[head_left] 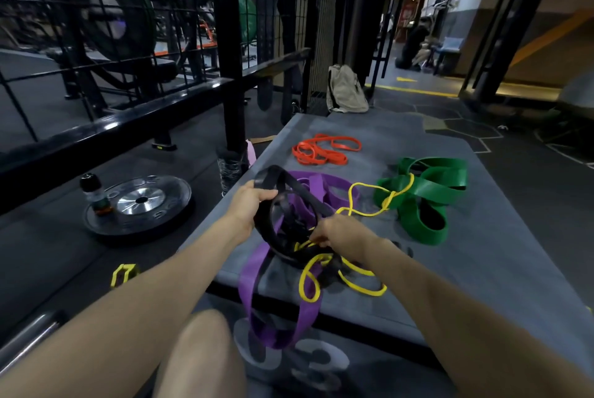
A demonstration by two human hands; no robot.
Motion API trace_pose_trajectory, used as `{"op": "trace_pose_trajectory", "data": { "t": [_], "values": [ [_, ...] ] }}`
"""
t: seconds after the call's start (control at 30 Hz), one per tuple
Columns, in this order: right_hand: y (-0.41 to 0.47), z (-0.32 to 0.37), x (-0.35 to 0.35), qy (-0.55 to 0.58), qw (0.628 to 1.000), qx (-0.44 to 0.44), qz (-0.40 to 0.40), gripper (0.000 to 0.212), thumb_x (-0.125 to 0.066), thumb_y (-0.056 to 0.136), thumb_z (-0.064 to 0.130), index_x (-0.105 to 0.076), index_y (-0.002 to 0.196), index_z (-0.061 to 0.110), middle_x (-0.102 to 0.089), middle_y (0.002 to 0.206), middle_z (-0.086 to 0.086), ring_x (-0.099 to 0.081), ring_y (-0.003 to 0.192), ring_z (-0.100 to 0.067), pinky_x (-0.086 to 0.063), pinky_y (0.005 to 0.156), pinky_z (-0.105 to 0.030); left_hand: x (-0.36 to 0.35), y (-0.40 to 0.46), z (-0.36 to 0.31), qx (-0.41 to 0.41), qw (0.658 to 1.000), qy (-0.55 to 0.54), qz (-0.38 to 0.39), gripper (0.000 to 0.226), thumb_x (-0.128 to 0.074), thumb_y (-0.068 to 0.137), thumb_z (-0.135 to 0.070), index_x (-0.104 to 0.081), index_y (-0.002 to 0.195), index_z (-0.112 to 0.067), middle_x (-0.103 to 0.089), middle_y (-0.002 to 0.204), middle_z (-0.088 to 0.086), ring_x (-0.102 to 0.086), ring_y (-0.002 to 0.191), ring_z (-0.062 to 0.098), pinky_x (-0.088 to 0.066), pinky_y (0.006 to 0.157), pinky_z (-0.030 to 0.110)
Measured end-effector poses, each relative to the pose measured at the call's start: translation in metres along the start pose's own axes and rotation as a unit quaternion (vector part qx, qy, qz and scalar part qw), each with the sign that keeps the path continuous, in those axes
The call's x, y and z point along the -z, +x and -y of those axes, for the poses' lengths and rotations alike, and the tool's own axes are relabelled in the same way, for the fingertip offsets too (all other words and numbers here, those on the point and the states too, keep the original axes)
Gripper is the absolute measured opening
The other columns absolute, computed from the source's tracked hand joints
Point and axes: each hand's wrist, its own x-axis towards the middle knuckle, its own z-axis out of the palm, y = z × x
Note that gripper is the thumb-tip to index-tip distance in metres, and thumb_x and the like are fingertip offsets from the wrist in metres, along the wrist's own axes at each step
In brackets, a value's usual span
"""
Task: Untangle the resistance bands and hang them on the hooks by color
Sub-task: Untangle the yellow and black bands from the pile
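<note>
— What is carrying everything?

— A grey padded surface, low and long, with a black edge along its near end and pale numerals printed on the front below it.

— And what lies on it?

— At the far end, an orange band in flat loops. To the right, a wide green band, folded over itself. A purple band lies near the middle, and one purple loop hangs over the near edge. A thin yellow band trails across the surface and touches the green one. A black band rests partly on the surface, tangled with the purple and yellow.
</note>
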Motion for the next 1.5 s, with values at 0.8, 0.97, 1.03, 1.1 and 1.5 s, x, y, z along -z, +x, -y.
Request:
{"op": "trace_pose_trajectory", "data": {
  "t": [0.8,0.97,1.03,1.1,1.5],
  "values": [
    [-0.005,0.020,-0.014,-0.138,0.988,-0.006,0.068,0.035,-0.042,0.095,0.011,-0.043,0.131,0.009,-0.046,0.135,-0.014,-0.050,0.121,-0.034,-0.045,0.090,-0.043,0.008,-0.007,0.028,-0.013,0.994,0.101,0.033,0.025,-0.076,0.073,-0.003,-0.054,0.076,-0.014,-0.060,0.047,-0.012,-0.054,0.040,-0.003,-0.041,0.043,0.010],
    [-0.016,0.018,-0.001,-0.134,0.983,-0.019,0.127,0.041,-0.052,0.091,0.010,-0.044,0.132,0.011,-0.034,0.137,-0.014,-0.049,0.120,-0.035,-0.045,0.092,-0.043,0.006,-0.006,0.027,-0.003,0.992,0.125,0.020,0.040,-0.089,0.055,-0.024,-0.058,0.080,-0.014,-0.065,0.065,-0.005,-0.061,0.063,0.012,-0.049,0.062,0.022],
    [-0.021,0.014,0.004,-0.100,0.984,-0.009,0.148,0.043,-0.060,0.088,0.015,-0.047,0.128,0.008,-0.039,0.134,-0.013,-0.045,0.123,-0.030,-0.041,0.093,-0.038,0.005,-0.005,0.027,0.004,0.990,0.141,0.027,0.071,-0.093,0.034,-0.042,-0.061,0.089,-0.010,-0.072,0.082,0.003,-0.067,0.084,0.021,-0.055,0.080,0.035],
    [-0.022,0.008,0.008,-0.037,0.988,-0.005,0.153,0.036,-0.066,0.084,0.021,-0.054,0.115,0.006,-0.047,0.116,-0.013,-0.048,0.115,-0.027,-0.041,0.082,-0.031,0.004,-0.005,0.030,0.003,0.986,0.166,0.030,0.088,-0.091,0.023,-0.052,-0.062,0.096,-0.011,-0.072,0.096,0.008,-0.067,0.095,0.024,-0.052,0.092,0.043],
    [-0.025,-0.048,0.021,0.408,0.873,-0.034,-0.264,0.040,-0.074,0.078,0.012,-0.049,0.050,0.026,-0.040,0.058,0.000,-0.033,0.050,0.000,-0.027,0.051,-0.011,-0.005,-0.008,0.008,-0.046,0.968,0.248,0.006,0.041,-0.091,0.053,-0.016,-0.063,0.082,-0.015,-0.069,0.081,0.000,-0.066,0.082,0.020,-0.054,0.086,0.038]
  ]
}}
